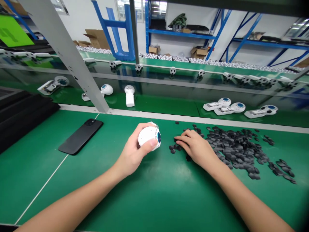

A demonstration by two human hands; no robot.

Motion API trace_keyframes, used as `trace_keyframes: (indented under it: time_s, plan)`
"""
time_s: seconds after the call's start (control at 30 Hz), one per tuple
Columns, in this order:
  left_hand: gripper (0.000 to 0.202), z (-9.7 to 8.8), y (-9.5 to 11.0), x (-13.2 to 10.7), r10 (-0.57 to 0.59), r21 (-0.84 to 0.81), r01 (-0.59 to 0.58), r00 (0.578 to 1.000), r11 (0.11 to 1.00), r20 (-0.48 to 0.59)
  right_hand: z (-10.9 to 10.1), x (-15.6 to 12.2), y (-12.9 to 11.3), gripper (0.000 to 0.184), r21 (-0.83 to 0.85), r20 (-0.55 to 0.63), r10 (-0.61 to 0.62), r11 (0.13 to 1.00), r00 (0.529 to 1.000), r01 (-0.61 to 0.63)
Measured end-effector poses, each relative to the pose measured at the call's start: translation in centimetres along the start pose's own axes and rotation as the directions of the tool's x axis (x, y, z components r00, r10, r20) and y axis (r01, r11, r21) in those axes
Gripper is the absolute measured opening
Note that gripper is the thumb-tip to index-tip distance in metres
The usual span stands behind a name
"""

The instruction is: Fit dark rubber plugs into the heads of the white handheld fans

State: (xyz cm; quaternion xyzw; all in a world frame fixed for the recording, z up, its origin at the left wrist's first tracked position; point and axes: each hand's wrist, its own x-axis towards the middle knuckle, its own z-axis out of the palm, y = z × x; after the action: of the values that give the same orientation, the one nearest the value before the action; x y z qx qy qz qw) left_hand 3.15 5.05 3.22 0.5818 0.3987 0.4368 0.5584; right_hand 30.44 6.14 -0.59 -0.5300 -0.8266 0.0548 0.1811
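Observation:
My left hand is wrapped round a small white rounded device with a blue centre, held just above the green table. My right hand lies palm down at the left edge of a pile of small black pieces, fingers stretched towards a few loose pieces. Whether it grips a piece is hidden under the fingers.
A black phone lies flat to the left. A grey slanted post rises behind it. On the conveyor belt beyond lie several white handheld fans. Black foam sheets are stacked at far left.

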Motion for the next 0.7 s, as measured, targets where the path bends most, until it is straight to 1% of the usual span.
trace_keyframes:
  time_s: [0.1,0.2,0.27,0.33,0.37,0.4,0.43,0.5,0.53,0.57,0.6,0.63,0.7]
  plan:
    - [0.052,0.0,0.1,0.0,-0.044,-0.032,0.045,0.998,0.998,0.037,-0.1,0.4,-0.4,0.026,0.01,-0.023,-0.011,1.0,1.0,0.012]
    - [0.053,0.1,0.0,0.0,-0.078,-0.017,0.08,0.993,0.997,0.086,-0.3,0.6,-0.8,0.022,0.084,-0.047,0.008,0.996,0.999,-0.004]
    - [0.053,0.4,-0.2,0.1,-0.082,-0.037,0.087,0.991,0.996,0.103,-0.5,0.7,-1.1,0.022,0.17,-0.083,0.05,0.985,0.995,-0.035]
    - [0.052,0.6,-0.7,0.1,-0.083,-0.061,0.09,0.989,0.994,0.119,-0.7,0.6,-1.3,0.024,0.302,-0.096,0.125,0.949,0.988,-0.091]
    - [0.053,0.7,-0.9,0.1,-0.083,-0.067,0.092,0.989,0.994,0.126,-0.7,0.6,-1.4,0.026,0.393,-0.077,0.171,0.911,0.982,-0.128]
    - [0.053,0.8,-1.2,0.1,-0.079,-0.065,0.088,0.988,0.994,0.131,-0.7,0.4,-1.5,0.028,0.497,-0.038,0.212,0.852,0.977,-0.166]
    - [0.053,0.8,-1.4,0.1,-0.074,-0.054,0.082,0.988,0.995,0.133,-0.8,0.3,-1.7,0.03,0.603,0.013,0.24,0.773,0.971,-0.2]
    - [0.053,0.8,-1.8,0.0,-0.058,-0.015,0.061,0.99,0.998,0.127,-0.8,0.0,-2.1,0.033,0.77,0.107,0.258,0.59,0.96,-0.244]
    - [0.052,0.8,-1.9,0.0,-0.052,0.011,0.051,0.991,0.999,0.122,-0.9,-0.2,-2.3,0.033,0.819,0.135,0.253,0.516,0.958,-0.251]
    - [0.051,0.8,-2.0,0.0,-0.051,0.039,0.046,0.992,0.998,0.118,-1.1,-0.3,-2.6,0.032,0.846,0.149,0.249,0.469,0.957,-0.254]
    - [0.05,0.8,-2.0,-0.1,-0.05,0.067,0.043,0.992,0.997,0.116,-1.2,-0.5,-2.9,0.031,0.855,0.156,0.249,0.45,0.956,-0.257]
    - [0.049,0.8,-2.0,-0.1,-0.049,0.095,0.039,0.992,0.995,0.114,-1.5,-0.6,-3.2,0.029,0.854,0.161,0.249,0.45,0.955,-0.261]
    - [0.049,0.9,-1.9,-0.2,-0.041,0.161,0.022,0.993,0.987,0.115,-1.9,-0.8,-3.9,0.024,0.84,0.162,0.241,0.476,0.957,-0.261]
